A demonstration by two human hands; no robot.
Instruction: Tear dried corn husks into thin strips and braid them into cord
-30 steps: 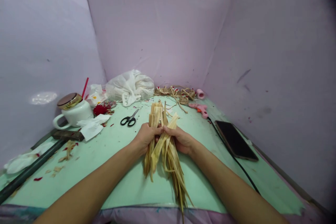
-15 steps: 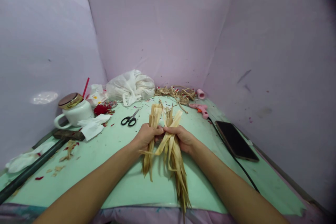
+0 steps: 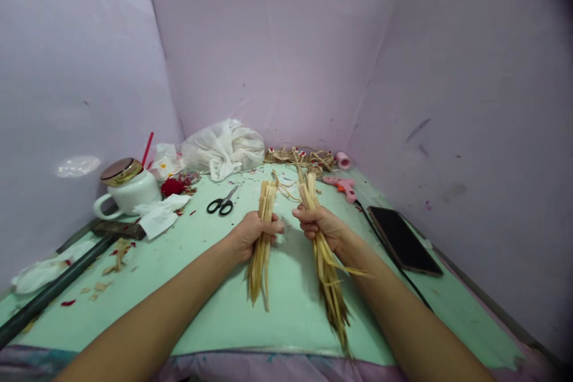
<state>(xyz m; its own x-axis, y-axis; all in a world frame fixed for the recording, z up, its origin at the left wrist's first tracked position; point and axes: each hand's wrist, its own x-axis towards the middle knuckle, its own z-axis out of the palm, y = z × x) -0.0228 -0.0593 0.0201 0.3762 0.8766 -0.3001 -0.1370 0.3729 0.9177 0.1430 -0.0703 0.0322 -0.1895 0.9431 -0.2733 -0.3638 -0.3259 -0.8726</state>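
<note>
Two bundles of flat, dry, papery yellow strips, blunt at the top and ragged below, are held apart above the table (image 3: 277,328) near its front edge, the left bundle (image 3: 258,262) gripped in the left hand (image 3: 254,233) and the longer right bundle (image 3: 329,280) in the right hand (image 3: 323,228). The middle of each is partly covered by fingers, and the forearms are cut off by the frame. Beyond the hands, black-handled scissors (image 3: 222,203) are seen toward the left, and a smooth pink glue gun (image 3: 344,187) and flat dark phone (image 3: 405,240) toward the right edge.
</note>
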